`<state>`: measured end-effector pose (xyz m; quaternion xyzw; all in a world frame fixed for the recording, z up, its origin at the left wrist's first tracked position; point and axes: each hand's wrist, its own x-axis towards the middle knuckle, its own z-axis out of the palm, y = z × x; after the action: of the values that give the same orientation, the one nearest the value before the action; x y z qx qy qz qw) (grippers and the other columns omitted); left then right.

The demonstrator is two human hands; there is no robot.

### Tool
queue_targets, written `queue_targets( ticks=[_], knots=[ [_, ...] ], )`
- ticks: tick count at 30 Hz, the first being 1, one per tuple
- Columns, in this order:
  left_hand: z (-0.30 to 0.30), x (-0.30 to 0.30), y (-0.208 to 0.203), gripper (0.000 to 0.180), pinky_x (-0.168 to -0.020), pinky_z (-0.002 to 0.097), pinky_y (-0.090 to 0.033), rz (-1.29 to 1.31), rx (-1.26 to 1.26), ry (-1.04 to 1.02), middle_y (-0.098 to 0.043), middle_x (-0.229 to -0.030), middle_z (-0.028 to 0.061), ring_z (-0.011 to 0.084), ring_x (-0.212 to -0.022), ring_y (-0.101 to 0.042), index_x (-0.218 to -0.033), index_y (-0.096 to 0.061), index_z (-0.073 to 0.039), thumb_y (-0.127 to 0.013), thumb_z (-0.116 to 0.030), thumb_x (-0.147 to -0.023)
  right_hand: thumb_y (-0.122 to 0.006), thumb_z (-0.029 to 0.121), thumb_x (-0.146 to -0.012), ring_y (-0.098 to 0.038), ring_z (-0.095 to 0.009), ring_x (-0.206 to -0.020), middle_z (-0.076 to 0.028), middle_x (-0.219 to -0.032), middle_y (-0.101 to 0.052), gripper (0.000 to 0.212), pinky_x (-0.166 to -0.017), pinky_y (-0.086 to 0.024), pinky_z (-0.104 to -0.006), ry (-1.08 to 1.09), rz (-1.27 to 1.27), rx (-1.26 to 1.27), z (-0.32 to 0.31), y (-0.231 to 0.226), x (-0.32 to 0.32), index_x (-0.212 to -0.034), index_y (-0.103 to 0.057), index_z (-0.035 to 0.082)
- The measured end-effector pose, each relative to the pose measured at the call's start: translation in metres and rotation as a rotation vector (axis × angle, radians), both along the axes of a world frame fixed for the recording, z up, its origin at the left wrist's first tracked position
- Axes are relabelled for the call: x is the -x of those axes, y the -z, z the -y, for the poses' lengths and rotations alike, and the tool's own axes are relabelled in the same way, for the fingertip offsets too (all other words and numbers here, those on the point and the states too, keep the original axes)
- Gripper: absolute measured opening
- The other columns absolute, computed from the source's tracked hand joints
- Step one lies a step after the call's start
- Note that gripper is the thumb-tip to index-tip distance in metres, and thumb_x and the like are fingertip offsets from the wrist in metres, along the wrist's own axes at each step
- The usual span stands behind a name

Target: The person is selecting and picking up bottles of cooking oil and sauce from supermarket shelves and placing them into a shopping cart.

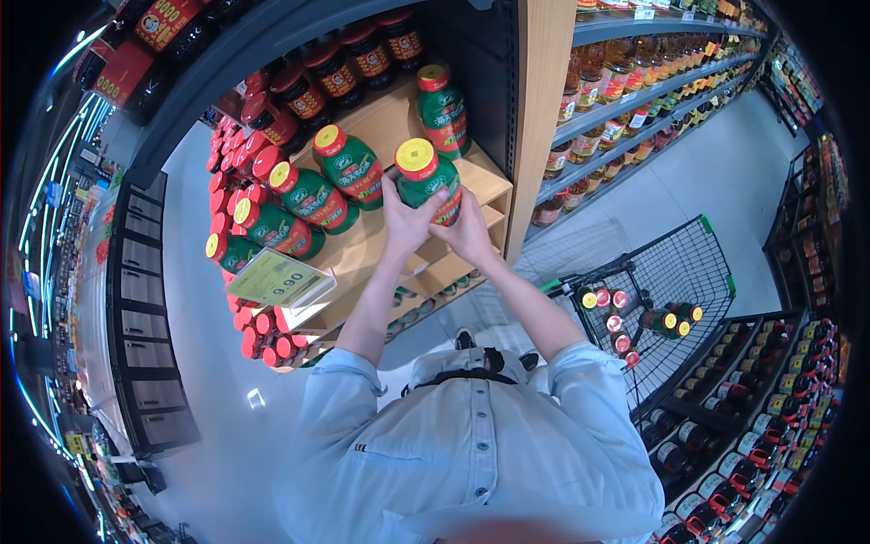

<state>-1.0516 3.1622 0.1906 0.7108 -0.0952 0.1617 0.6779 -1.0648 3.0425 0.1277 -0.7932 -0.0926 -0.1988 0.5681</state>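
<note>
A green-labelled bottle with a yellow cap (430, 175) is held between my two hands in front of the wooden display shelf (394, 113). My left hand (406, 220) wraps its lower left side, and my right hand (468, 234) grips its lower right side. Just behind it stands a matching bottle (442, 118). To the left, a row of similar green bottles (352, 168) lines the shelf, several with yellow caps. A yellow-green price card (283, 279) in a clear holder sticks out from the shelf's front edge.
Dark jars with red lids (337, 72) stand behind the green bottles. At right, a wire shopping cart (671, 263) carries several red- and yellow-capped containers. Racks of amber oil bottles (616, 68) rise beyond a wooden post (541, 109). More bottle shelves (743, 408) flank the lower right.
</note>
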Motion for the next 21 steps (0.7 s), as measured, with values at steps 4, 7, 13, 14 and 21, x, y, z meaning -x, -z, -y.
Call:
queue_targets(
  ticks=[4,7,13,14,21],
  knots=[
    [-0.005,-0.016,0.002,0.073,-0.096,0.0347,-0.047,0.010,-0.073,-0.051,-0.053,-0.121,0.0144,0.0209,-0.112,-0.055,-0.128,-0.036,0.004,-0.083,-0.019,-0.077,-0.087,0.025,-0.066,-0.052,-0.040,-0.113,-0.023,-0.118,-0.052,0.082,-0.093,-0.046,-0.0442,-0.041,-0.035,0.022,-0.010,0.012,-0.023,-0.129,-0.042,-0.001],
    [-0.008,-0.030,0.003,0.072,-0.098,0.0366,-0.045,0.002,-0.132,-0.090,-0.052,-0.124,0.0167,0.0238,-0.114,-0.054,-0.131,-0.037,0.004,-0.081,-0.019,-0.078,-0.087,0.025,-0.067,-0.052,-0.040,-0.109,-0.022,-0.114,-0.052,0.079,-0.089,-0.047,-0.0448,0.075,-0.014,0.155,-0.019,0.014,-0.029,-0.127,-0.042,-0.003],
    [-0.014,-0.014,0.031,0.067,-0.105,0.0413,-0.038,0.129,-0.316,-0.278,-0.044,-0.134,0.0229,0.0329,-0.124,-0.048,-0.137,-0.035,0.005,-0.072,-0.015,-0.084,-0.086,0.029,-0.068,-0.052,-0.041,-0.106,-0.023,-0.112,-0.051,0.080,-0.086,-0.047,-0.0458,0.102,-0.094,0.277,-0.034,0.009,-0.060,-0.125,-0.042,-0.005],
    [-0.015,-0.002,0.034,0.064,-0.106,0.0417,-0.036,0.120,-0.390,-0.321,-0.043,-0.135,0.0237,0.0347,-0.126,-0.046,-0.136,-0.036,0.005,-0.070,-0.014,-0.085,-0.085,0.032,-0.069,-0.052,-0.043,-0.107,-0.024,-0.114,-0.051,0.081,-0.089,-0.047,-0.0462,0.089,-0.104,0.257,-0.037,0.009,-0.065,-0.126,-0.042,-0.006],
    [-0.038,0.092,0.060,0.043,-0.097,0.0383,-0.047,-0.036,-0.515,-0.134,-0.050,-0.134,0.0176,0.0295,-0.122,-0.052,-0.125,-0.054,-0.001,-0.068,-0.008,-0.085,-0.085,0.033,-0.068,-0.052,-0.039,-0.109,-0.021,-0.116,-0.050,0.083,-0.084,-0.051,-0.0446,0.175,-0.046,0.281,-0.055,0.013,-0.099,-0.127,-0.040,-0.005]
  ],
)
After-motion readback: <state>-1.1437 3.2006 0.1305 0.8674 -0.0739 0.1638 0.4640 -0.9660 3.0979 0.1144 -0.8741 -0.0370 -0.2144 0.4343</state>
